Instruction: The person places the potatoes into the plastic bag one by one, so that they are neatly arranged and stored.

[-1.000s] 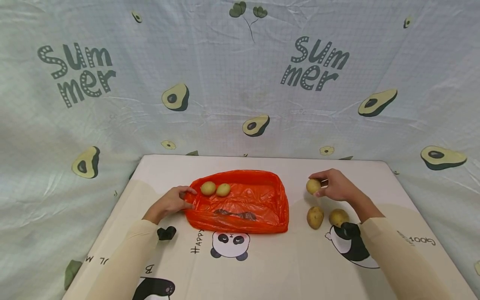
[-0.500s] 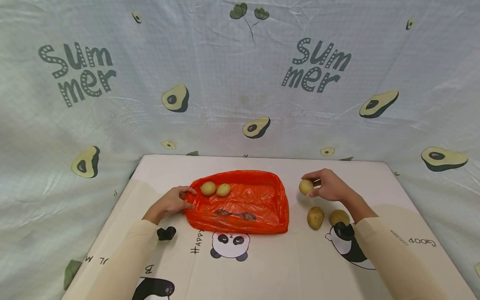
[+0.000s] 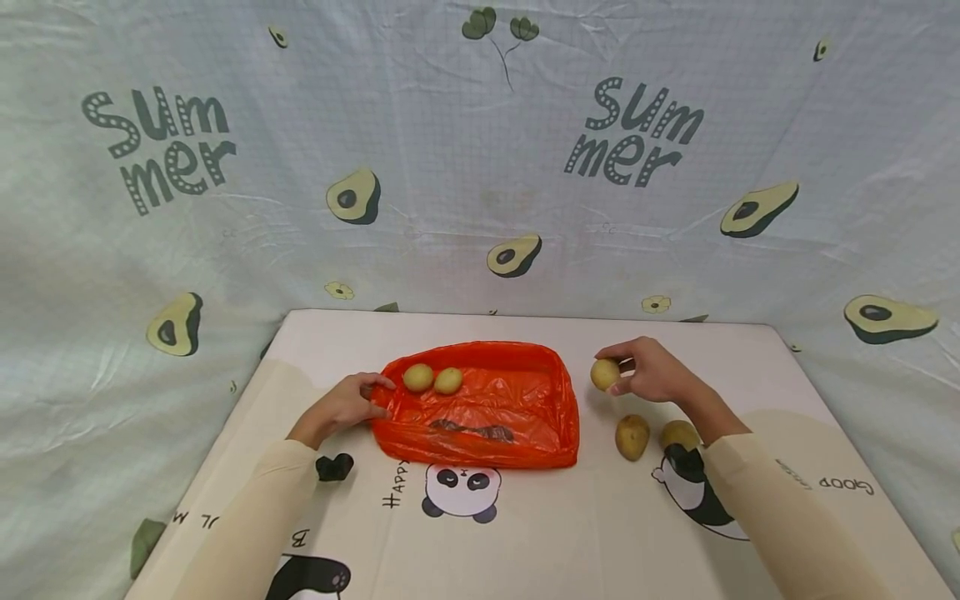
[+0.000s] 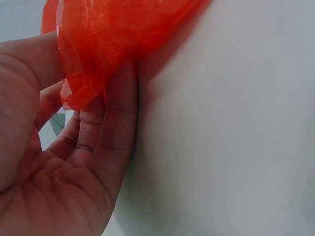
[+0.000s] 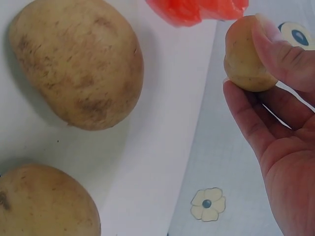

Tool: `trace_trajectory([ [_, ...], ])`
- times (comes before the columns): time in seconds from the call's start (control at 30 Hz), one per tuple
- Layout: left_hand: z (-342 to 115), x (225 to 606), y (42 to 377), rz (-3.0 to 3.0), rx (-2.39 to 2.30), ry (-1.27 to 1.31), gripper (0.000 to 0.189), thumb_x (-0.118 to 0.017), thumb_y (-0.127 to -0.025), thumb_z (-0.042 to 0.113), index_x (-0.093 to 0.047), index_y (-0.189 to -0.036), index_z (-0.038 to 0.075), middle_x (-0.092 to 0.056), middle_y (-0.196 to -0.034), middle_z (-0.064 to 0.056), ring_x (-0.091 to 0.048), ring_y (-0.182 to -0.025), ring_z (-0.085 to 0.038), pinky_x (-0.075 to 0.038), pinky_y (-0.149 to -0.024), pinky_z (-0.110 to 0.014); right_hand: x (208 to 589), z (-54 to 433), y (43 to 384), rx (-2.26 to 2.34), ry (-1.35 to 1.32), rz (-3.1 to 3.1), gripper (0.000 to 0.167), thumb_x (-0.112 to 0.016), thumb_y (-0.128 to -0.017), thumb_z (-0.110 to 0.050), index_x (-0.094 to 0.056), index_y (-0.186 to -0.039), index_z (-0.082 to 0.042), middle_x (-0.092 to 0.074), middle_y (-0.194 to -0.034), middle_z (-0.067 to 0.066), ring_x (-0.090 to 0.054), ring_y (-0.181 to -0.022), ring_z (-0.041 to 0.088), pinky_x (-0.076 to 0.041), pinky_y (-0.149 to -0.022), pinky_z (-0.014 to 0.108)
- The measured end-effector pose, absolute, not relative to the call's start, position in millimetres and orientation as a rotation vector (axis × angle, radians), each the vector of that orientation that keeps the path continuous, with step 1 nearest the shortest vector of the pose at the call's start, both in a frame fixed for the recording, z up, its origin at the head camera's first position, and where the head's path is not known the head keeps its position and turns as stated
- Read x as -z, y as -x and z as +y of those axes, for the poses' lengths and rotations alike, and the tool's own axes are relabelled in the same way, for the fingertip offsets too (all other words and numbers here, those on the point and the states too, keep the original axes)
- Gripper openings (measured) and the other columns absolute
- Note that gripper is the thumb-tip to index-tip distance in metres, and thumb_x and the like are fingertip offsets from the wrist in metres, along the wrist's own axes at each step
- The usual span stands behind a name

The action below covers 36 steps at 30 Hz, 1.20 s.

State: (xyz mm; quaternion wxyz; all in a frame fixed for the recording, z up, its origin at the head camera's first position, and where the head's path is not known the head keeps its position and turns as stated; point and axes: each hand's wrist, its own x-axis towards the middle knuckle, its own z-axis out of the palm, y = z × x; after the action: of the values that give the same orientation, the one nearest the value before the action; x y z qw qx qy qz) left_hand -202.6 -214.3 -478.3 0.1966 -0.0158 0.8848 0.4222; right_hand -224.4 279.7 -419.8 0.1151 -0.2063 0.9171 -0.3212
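Note:
A red plastic bag (image 3: 510, 387), spread wide like a tray, lies mid-table with two potatoes (image 3: 418, 377) inside near its back left. My left hand (image 3: 348, 407) grips the bag's left edge. In the left wrist view the thumb and fingers pinch the thin red plastic (image 4: 113, 34). Right of the bag, my right hand (image 3: 651, 371) holds a small potato (image 3: 604, 375) between thumb and fingers. The right wrist view shows this potato (image 5: 246, 56) at the fingertips, apart from the bag.
Two more potatoes lie on the table below my right hand: an oblong one (image 3: 632, 437) and a rounder one (image 3: 679, 435) beside my right sleeve. Panda drawings (image 3: 462, 492) mark the white tabletop (image 3: 540, 542). A printed cloth (image 3: 435, 167) hangs behind the table's back edge.
My right hand has moved left toward the bag with the small potato in its fingers. My left hand and the bag have stayed in place.

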Motion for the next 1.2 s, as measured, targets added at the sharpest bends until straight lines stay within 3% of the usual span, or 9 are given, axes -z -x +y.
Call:
trace_trajectory([
  [1.2, -221.5, 480.3, 201.3, 2.471, -1.150, 0.036, 0.044, -0.074, -0.088, 0.007, -0.064, -0.130, 0.006, -0.054, -0.136, -0.024, -0.058, -0.112, -0.035, -0.062, -0.088, -0.036, 413.3, 233.7, 217.4, 0.958, 0.662, 2.654, 0.050, -0.081, -0.084, -0.002, -0.068, -0.133, 0.003, -0.072, -0.128, 0.019, -0.070, -0.111, 0.032, -0.057, -0.102, 0.055],
])
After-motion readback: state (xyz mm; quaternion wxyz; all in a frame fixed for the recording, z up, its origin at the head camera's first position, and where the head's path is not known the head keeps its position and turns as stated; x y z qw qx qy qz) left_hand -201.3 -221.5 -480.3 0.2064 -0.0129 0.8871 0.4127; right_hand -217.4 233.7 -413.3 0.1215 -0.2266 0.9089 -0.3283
